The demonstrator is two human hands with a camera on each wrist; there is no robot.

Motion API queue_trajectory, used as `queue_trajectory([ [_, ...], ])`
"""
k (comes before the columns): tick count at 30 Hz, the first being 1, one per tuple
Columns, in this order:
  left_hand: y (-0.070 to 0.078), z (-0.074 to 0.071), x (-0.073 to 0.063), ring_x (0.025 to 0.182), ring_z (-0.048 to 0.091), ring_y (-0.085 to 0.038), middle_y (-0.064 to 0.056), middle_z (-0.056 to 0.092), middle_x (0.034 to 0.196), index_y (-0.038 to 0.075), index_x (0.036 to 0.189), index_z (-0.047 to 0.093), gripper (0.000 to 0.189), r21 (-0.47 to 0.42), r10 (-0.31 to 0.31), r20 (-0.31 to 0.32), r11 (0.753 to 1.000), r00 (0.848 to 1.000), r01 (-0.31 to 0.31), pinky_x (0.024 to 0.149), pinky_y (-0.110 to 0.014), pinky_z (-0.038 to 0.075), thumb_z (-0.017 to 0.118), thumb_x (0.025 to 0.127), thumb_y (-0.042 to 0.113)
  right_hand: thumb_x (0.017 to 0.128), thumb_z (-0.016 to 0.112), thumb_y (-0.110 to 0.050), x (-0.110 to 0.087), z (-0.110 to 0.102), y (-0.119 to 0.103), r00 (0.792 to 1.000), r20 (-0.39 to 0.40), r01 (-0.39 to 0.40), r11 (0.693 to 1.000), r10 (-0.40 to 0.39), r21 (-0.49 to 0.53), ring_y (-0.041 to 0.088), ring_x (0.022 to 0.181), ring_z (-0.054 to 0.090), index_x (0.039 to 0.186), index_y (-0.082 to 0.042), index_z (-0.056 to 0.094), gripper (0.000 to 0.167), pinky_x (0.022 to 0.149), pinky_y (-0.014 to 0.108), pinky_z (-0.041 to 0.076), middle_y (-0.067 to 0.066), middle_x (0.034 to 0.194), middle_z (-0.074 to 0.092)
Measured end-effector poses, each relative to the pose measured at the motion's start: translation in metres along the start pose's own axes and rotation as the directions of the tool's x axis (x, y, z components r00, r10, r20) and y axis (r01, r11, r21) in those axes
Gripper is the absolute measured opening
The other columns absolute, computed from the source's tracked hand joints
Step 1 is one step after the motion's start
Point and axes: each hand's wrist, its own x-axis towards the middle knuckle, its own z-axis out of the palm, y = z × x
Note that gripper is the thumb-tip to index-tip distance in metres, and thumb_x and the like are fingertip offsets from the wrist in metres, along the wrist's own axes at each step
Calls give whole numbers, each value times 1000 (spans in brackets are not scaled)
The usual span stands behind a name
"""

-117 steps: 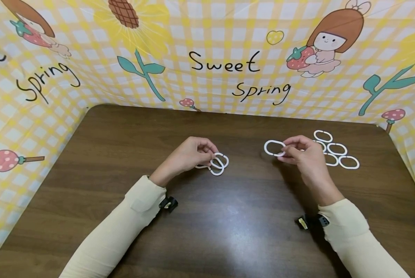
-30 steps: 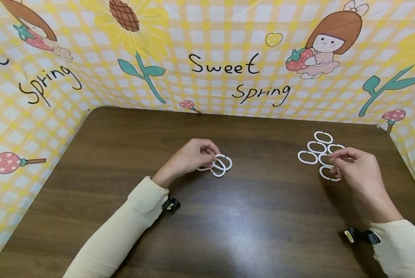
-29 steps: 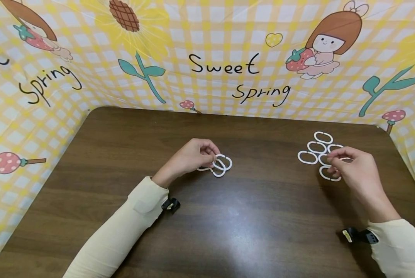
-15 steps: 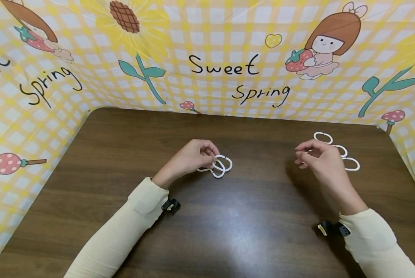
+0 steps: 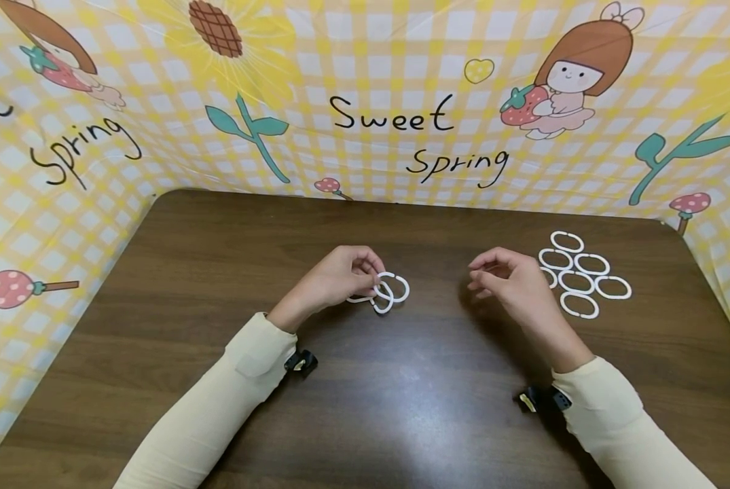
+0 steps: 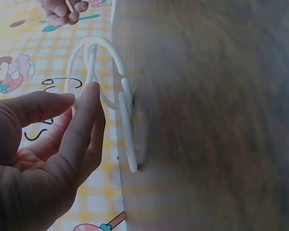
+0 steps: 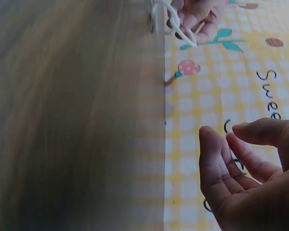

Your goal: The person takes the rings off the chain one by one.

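Note:
In the head view my left hand (image 5: 334, 277) pinches one of a few joined white plastic chain links (image 5: 394, 288) between thumb and fingertips. The left wrist view shows the looped links (image 6: 108, 50) hanging from the pinch, the lowest one reaching down to the tabletop. Left of the loose links, my right hand (image 5: 517, 282) hovers over the table with fingers loosely bent. A gap shows between thumb and index finger in the right wrist view, and no link is seen between them.
Several loose white links (image 5: 576, 282) lie grouped on the brown wooden table (image 5: 413, 407) at the back right. A patterned yellow-check cloth (image 5: 377, 61) stands as a wall behind and at the sides.
Almost four seconds ago my right hand held a link; now none shows in it. Over the last second it has moved left, away from the loose links. My left hand keeps its place.

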Motion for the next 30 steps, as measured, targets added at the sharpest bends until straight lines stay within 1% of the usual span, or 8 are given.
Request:
queue_trajectory([
  [5, -1, 1, -1, 81, 68, -15, -11, 62, 94, -12, 112, 62, 17, -14, 2, 2, 1000, 1000, -2, 77, -26, 62, 58, 97, -7, 96, 61, 6, 3, 17, -3, 999, 45, -29, 999, 27, 39, 12, 77, 74, 113, 17, 63, 20, 71, 31, 63, 14, 90, 74],
  [11, -1, 1, -1, 81, 68, -15, -12, 63, 95, -12, 113, 62, 17, -19, -1, -2, 1000, 1000, 1, 78, -27, 62, 57, 97, -6, 95, 63, 6, 7, 34, -6, 996, 86, -35, 997, 28, 76, 15, 83, 75, 112, 17, 63, 21, 73, 34, 64, 20, 94, 73],
  [15, -2, 0, -1, 80, 67, -15, -12, 62, 94, -12, 113, 62, 18, -32, -4, -9, 999, 1000, 4, 80, -30, 63, 56, 96, -6, 94, 62, 7, 9, 43, -7, 994, 103, -42, 995, 32, 95, 17, 83, 75, 112, 18, 62, 21, 72, 34, 64, 25, 97, 72],
  [20, -2, 0, -1, 78, 67, -14, -11, 61, 92, -12, 112, 62, 18, -25, 2, -18, 1000, 1000, -2, 80, -30, 63, 55, 96, -6, 94, 62, 8, 11, 53, -8, 994, 107, -40, 992, 27, 122, 17, 80, 74, 112, 18, 62, 21, 71, 33, 64, 25, 97, 71],
  [26, -2, 1, -1, 78, 66, -14, -11, 61, 91, -11, 111, 62, 17, -12, 9, -24, 1000, 1000, -10, 79, -31, 63, 55, 96, -6, 94, 61, 9, 12, 66, -11, 993, 112, -39, 985, 21, 165, 18, 80, 73, 113, 18, 62, 21, 73, 34, 64, 26, 98, 69],
  [30, -2, 1, -1, 78, 66, -14, -10, 61, 91, -11, 111, 62, 17, -12, 8, -24, 1000, 1000, -8, 79, -30, 63, 55, 96, -6, 93, 61, 11, 12, 73, -13, 993, 115, -39, 978, 16, 203, 17, 80, 72, 114, 19, 61, 22, 73, 33, 64, 19, 94, 69],
])
